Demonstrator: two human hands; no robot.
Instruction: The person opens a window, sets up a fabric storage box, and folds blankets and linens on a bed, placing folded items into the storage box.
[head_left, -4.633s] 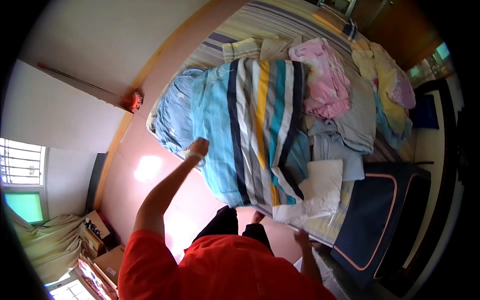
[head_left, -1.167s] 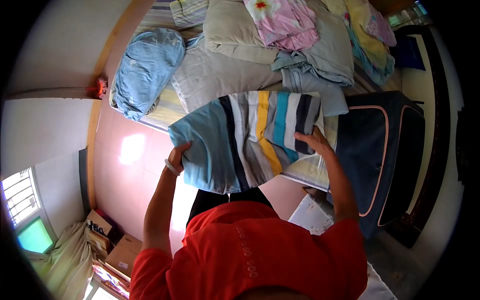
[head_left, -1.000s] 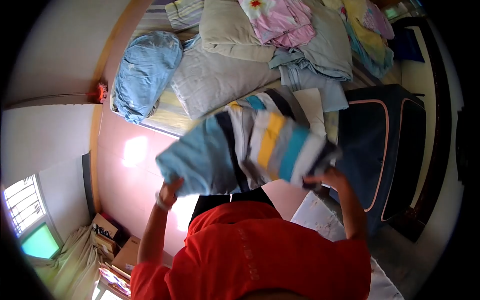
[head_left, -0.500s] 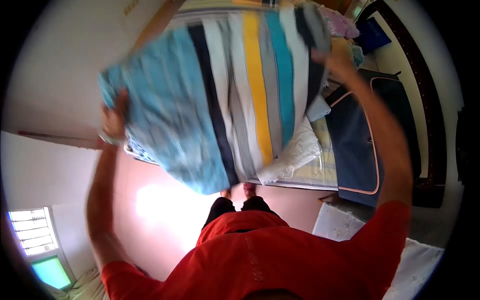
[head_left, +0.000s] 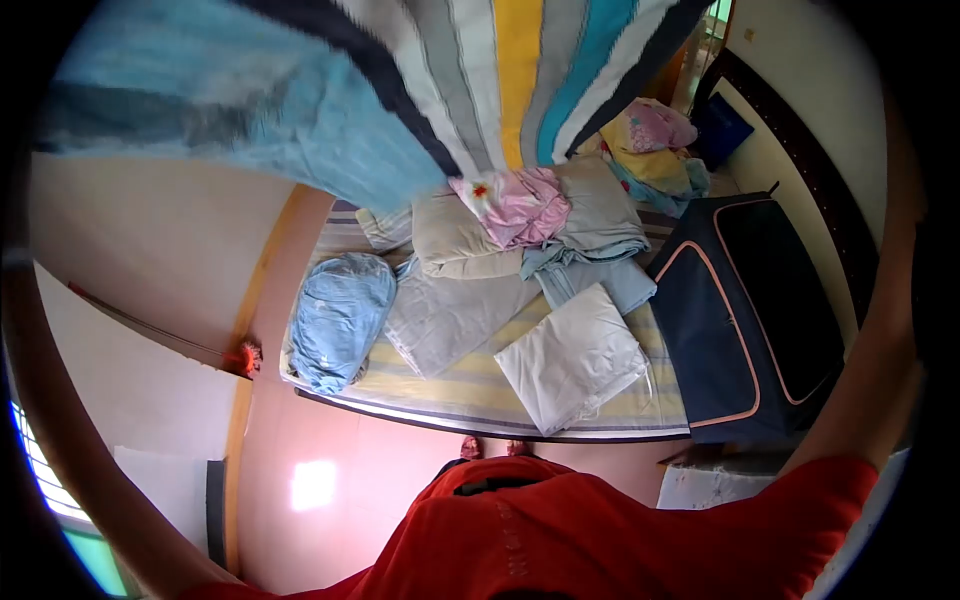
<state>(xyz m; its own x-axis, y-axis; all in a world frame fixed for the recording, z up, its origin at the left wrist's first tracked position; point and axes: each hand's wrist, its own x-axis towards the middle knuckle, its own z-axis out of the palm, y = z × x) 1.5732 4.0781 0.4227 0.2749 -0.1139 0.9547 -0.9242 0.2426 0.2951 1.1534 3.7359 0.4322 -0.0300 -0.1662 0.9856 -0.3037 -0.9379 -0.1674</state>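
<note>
A large striped cloth (head_left: 515,80) spreads across the top of the head view, well above the bed. It has a plain light-blue part on the left and bands of navy, white, grey, yellow and teal. Both my arms are raised at the sides of the view, and my left hand and right hand are outside it. What they grip cannot be seen. Below the cloth, on the bed (head_left: 480,390), lie a folded white cloth (head_left: 575,360), a blue bundle (head_left: 343,318), a grey folded cloth (head_left: 450,310) and a pink cloth (head_left: 525,208) on pillow-like bundles.
A dark blue fabric storage bag (head_left: 705,320) with orange-pink piping stands at the bed's right end, near the dark-edged headboard (head_left: 800,170). Pink and yellow bedding (head_left: 655,145) is heaped at the far right. Pinkish floor (head_left: 370,500) lies in front of the bed.
The striped cloth has gone up and away from my body and spread wider, uncovering the bedding beneath. Both hands, visible on its edges before, have risen out of view.
</note>
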